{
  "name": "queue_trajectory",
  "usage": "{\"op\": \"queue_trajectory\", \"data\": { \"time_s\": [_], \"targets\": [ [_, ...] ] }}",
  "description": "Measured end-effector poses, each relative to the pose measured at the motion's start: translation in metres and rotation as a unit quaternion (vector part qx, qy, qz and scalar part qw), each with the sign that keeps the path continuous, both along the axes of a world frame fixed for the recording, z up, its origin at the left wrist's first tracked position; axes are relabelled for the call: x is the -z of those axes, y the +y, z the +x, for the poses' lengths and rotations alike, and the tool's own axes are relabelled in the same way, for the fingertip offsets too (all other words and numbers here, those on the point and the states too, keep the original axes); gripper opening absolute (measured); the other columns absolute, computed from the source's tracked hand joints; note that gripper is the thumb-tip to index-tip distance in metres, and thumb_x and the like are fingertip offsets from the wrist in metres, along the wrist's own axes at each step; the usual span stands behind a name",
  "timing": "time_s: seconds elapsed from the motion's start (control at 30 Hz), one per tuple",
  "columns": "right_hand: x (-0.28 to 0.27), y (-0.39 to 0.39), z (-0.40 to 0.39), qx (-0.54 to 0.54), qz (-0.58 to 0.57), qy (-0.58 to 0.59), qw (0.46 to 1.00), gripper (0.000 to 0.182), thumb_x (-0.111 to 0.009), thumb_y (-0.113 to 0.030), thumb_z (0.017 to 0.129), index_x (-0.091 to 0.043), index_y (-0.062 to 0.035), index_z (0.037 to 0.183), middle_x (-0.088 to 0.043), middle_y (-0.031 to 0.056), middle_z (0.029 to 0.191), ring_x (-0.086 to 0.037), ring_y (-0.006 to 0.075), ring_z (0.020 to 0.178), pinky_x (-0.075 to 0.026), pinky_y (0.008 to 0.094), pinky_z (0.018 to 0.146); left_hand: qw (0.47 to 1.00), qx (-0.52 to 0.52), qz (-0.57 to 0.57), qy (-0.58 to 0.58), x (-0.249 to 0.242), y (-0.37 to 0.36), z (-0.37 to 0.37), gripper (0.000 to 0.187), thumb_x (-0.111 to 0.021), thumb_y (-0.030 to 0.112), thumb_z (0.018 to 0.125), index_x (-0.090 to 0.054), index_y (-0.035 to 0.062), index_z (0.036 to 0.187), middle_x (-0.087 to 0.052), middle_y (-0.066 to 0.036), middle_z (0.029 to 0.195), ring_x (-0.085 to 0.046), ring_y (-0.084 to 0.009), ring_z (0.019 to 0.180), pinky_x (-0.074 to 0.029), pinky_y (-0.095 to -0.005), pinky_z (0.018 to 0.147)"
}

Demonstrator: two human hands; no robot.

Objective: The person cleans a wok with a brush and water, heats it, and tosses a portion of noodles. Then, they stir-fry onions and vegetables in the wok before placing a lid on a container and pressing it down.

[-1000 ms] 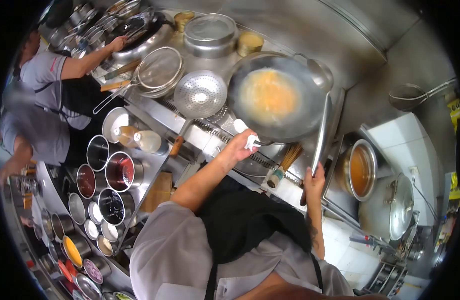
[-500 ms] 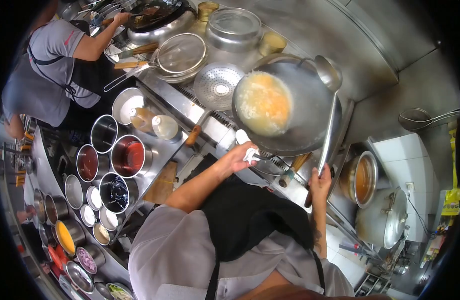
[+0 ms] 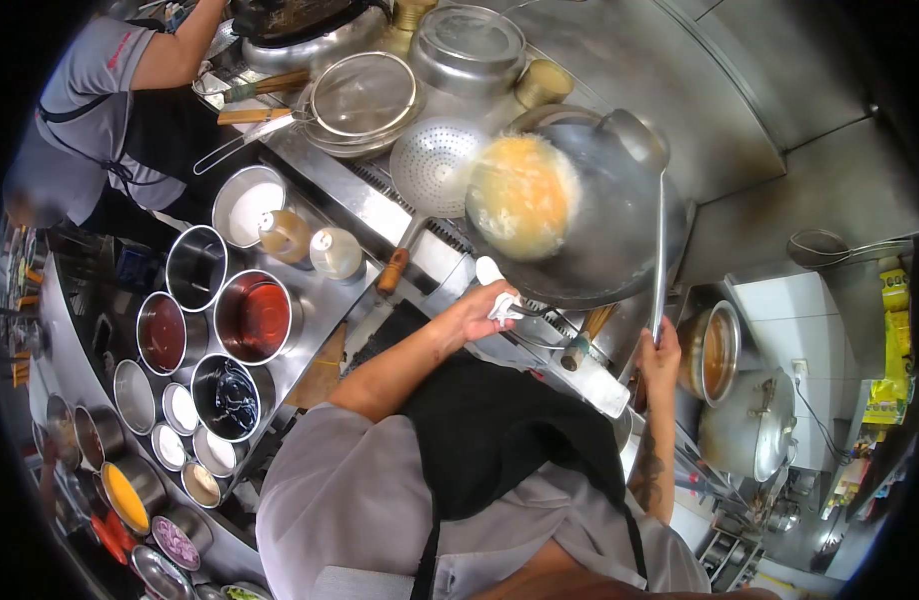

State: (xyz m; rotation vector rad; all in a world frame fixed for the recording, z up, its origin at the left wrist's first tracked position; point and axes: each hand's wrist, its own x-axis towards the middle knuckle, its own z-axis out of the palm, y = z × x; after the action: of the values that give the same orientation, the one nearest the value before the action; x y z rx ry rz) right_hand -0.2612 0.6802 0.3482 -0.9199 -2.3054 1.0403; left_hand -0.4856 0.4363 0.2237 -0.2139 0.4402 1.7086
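At far left, a co-worker [image 3: 100, 110] in a grey shirt stands at a second wok [image 3: 300, 25]. Steel seasoning pots [image 3: 250, 318] line the counter, with two capped bottles [image 3: 310, 245] beside them. The left hand [image 3: 480, 312] grips the wok handle through a white cloth [image 3: 502, 305], fingers closed around it. The wok [image 3: 590, 215] sits tilted over the burner, the yellow egg [image 3: 523, 195] gathered on its left wall. The right hand [image 3: 662, 352] clasps the long ladle [image 3: 660, 250] handle, its bowl resting at the wok's upper rim. A stock pot [image 3: 715, 350] stands at right.
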Motion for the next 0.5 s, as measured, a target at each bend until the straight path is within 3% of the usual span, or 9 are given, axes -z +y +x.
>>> {"op": "queue_trajectory", "data": {
  "time_s": [0.1,0.2,0.3,0.4,0.5],
  "targets": [
    [-0.01,0.004,0.0,0.012,0.041,-0.054,0.998,0.041,-0.06,-0.01,0.091,-0.048,0.0018,0.128,-0.055,0.0,0.07,-0.045,0.0054,0.045,-0.037,0.0217,0.04,1.0,0.0,-0.002,0.003,-0.008,-0.003,-0.004,0.007,-0.055,0.014,0.086,-0.057,0.0092,0.091,-0.064,-0.005,0.077,-0.061,-0.0157,0.063,-0.045,-0.0294,0.047],
    [-0.02,0.01,0.001,0.004,0.055,-0.087,0.995,0.046,-0.064,-0.015,0.088,-0.05,0.0049,0.128,-0.058,0.003,0.083,-0.046,0.0059,0.054,-0.039,0.0226,0.048,1.0,0.012,0.008,-0.001,-0.003,-0.002,-0.007,0.005,-0.056,0.013,0.086,-0.056,0.0097,0.09,-0.063,-0.004,0.076,-0.06,-0.0155,0.063,-0.045,-0.0294,0.047],
    [-0.057,-0.017,-0.015,0.023,-0.025,-0.105,0.994,0.047,-0.064,-0.014,0.088,-0.049,0.0052,0.128,-0.059,0.0032,0.083,-0.047,0.0059,0.058,-0.041,0.0219,0.052,1.0,0.018,0.003,-0.001,-0.005,-0.005,-0.009,0.004,-0.056,0.013,0.086,-0.056,0.0099,0.088,-0.063,-0.004,0.076,-0.06,-0.0155,0.063,-0.045,-0.0295,0.048],
    [-0.055,-0.007,-0.013,0.011,0.05,-0.132,0.99,0.044,-0.061,-0.01,0.089,-0.048,0.0023,0.13,-0.059,0.0031,0.076,-0.048,0.007,0.05,-0.039,0.022,0.045,1.0,0.02,0.007,-0.014,-0.006,-0.006,-0.011,0.003,-0.056,0.012,0.086,-0.056,0.01,0.087,-0.063,-0.005,0.076,-0.06,-0.0155,0.063,-0.045,-0.0292,0.048],
    [-0.056,0.009,-0.013,-0.067,0.168,-0.113,0.977,0.046,-0.061,-0.01,0.089,-0.047,0.0011,0.132,-0.06,0.004,0.082,-0.05,0.0091,0.058,-0.041,0.0226,0.054,0.999,0.021,0.017,-0.022,-0.007,-0.008,-0.012,0.003,-0.056,0.012,0.085,-0.056,0.0096,0.087,-0.062,-0.005,0.076,-0.059,-0.0154,0.063,-0.045,-0.0291,0.048]
  ]
}}
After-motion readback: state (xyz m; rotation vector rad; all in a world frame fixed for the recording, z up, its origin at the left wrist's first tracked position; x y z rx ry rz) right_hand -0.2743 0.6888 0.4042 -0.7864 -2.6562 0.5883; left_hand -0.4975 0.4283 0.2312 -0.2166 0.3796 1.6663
